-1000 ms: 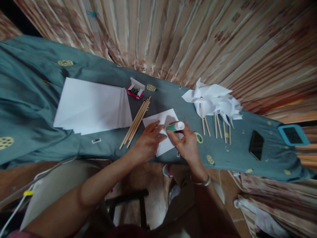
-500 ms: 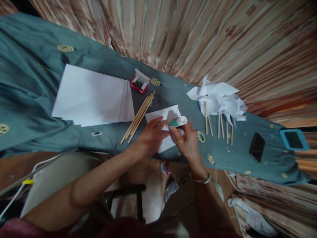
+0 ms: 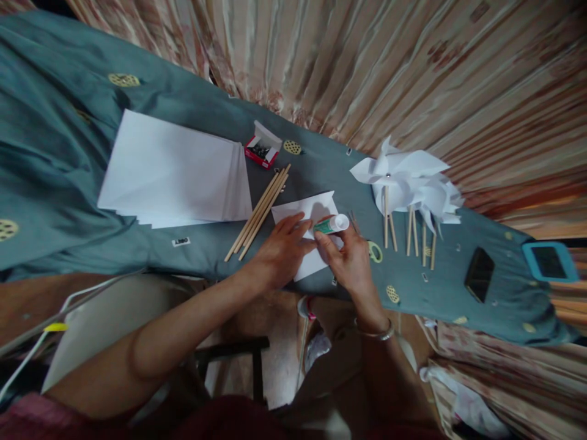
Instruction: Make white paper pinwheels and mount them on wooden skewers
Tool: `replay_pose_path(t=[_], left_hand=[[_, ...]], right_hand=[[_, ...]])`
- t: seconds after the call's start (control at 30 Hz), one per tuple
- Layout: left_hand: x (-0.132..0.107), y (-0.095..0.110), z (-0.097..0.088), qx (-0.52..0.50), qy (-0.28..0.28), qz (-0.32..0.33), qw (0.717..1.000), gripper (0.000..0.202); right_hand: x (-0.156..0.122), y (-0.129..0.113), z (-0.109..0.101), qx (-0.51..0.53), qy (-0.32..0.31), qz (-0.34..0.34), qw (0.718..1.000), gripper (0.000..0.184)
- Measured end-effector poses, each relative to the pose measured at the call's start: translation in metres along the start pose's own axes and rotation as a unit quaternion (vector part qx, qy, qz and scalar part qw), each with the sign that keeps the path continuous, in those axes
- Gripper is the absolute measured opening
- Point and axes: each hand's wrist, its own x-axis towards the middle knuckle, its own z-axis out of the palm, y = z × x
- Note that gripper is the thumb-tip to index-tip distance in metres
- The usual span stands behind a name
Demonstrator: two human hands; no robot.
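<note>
A white paper square [image 3: 308, 203] with cut corners lies on the cloth-covered table in front of me. My left hand [image 3: 285, 249] rests on its left part, fingers stretched out and apart. In my right hand [image 3: 349, 256] a green and white glue stick [image 3: 331, 224] is gripped, tilted over the paper. The glue stick's lower end is hidden by the fingers. Just right of that hand lie scissors [image 3: 375, 252] with pale green handles, partly covered. Several wooden sticks [image 3: 259, 214] lie in a bundle left of the paper.
A stack of white paper [image 3: 174, 171] lies to the left. Behind the sticks stands an open red box of pins [image 3: 263, 146]. Several paper pinwheels [image 3: 413, 183] are on the right, with a black phone [image 3: 479, 274] and a blue-framed device [image 3: 550, 261] beyond them.
The view has shifted slightly. Both hands stay almost in place on and over the paper, with the glue stick still in my right hand.
</note>
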Motion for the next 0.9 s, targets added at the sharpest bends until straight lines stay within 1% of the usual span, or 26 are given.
replay_pose_path(t=[0.17,0.3,0.53,0.73,0.9], left_hand=[[0.001,0.0018,-0.0017,-0.002,-0.013,-0.011,1.0,0.034],[0.0013,0.0032,-0.0043,-0.011,-0.025,-0.019,0.999,0.035],[0.0007,0.0025,-0.0055,-0.022,-0.015,-0.012,1.0,0.035],[0.0006,0.0025,-0.0061,-0.019,-0.032,-0.015,0.999,0.037],[0.0001,0.0023,-0.0047,-0.02,-0.033,-0.018,0.999,0.04]], right_hand=[[0.0006,-0.0014,-0.0013,0.011,-0.013,0.001,1.0,0.026],[0.0009,-0.0034,-0.0031,0.009,-0.027,-0.014,0.999,0.026],[0.0005,-0.0061,-0.0053,-0.001,-0.037,-0.036,0.999,0.023],[0.0002,-0.0043,-0.0074,-0.006,-0.047,-0.03,0.998,0.026],[-0.0011,-0.0035,-0.008,0.001,-0.047,-0.034,0.998,0.024]])
